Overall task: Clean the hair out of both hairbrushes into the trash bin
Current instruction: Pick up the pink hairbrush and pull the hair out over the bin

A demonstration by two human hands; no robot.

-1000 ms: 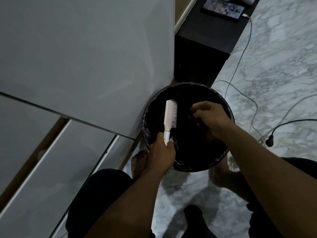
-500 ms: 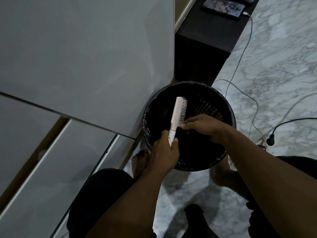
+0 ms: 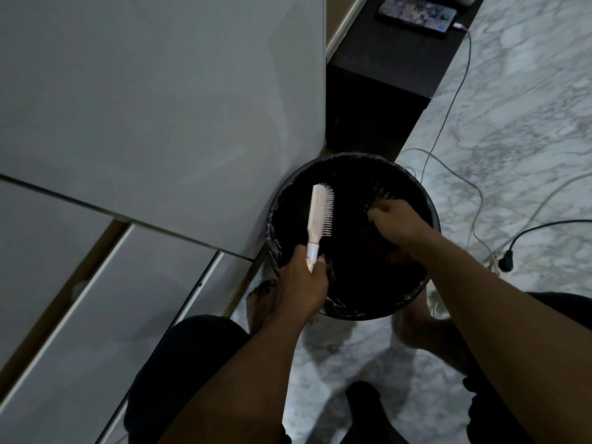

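A slim white hairbrush (image 3: pixel 319 212) stands nearly upright over the left half of the round black trash bin (image 3: pixel 419 193), bristles facing right. My left hand (image 3: pixel 303 285) grips its handle at the bin's near left rim. My right hand (image 3: pixel 395 221) hovers over the right half of the bin, fingers pinched together and pointing down and left, well apart from the brush. Whether hair is between the fingertips is too dark to tell. No second hairbrush is in view.
A white cabinet (image 3: pixel 153 97) stands tight against the bin's left side. Behind the bin is a dark low shelf (image 3: pixel 394 65) with a phone (image 3: pixel 416 15) on charge. Cables and a black plug (image 3: pixel 505 263) lie on the marble floor at right. Bare feet flank the bin.
My right hand drew away from the brush's bristles to the right, over the bin. The brush tipped back to nearly upright and shifted slightly left in my left hand.
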